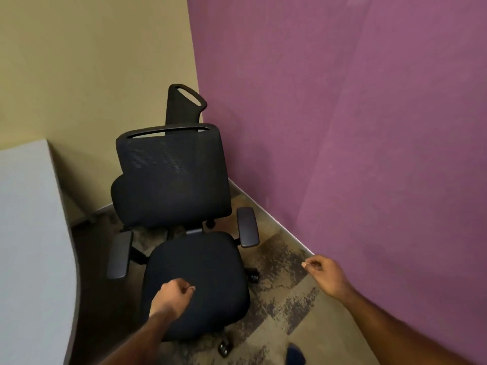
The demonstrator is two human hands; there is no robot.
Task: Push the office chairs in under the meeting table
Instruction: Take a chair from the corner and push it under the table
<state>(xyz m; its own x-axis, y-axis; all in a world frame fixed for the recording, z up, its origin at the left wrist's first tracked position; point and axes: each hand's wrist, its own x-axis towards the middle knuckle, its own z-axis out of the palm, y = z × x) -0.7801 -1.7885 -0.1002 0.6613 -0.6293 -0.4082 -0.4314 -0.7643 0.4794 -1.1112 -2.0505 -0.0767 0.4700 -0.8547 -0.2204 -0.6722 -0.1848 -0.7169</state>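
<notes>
A black office chair [195, 280] with a mesh back, armrests and castors stands in the room's corner, its seat facing me. Behind it a second black chair back [181, 106] rises against the corner. The grey meeting table [29, 246] fills the left edge, with a curved dark rim. My left hand [172, 296] hovers over the front of the seat, fingers curled, holding nothing. My right hand [325, 275] is out to the right of the chair above the carpet, fingers loosely curled, also holding nothing.
A purple wall [355, 127] runs close along the right and a beige wall [92, 75] stands behind the chairs. Patterned brown carpet [284, 299] lies between the chair and the purple wall. A dark blue shoe tip [295, 354] shows at the bottom.
</notes>
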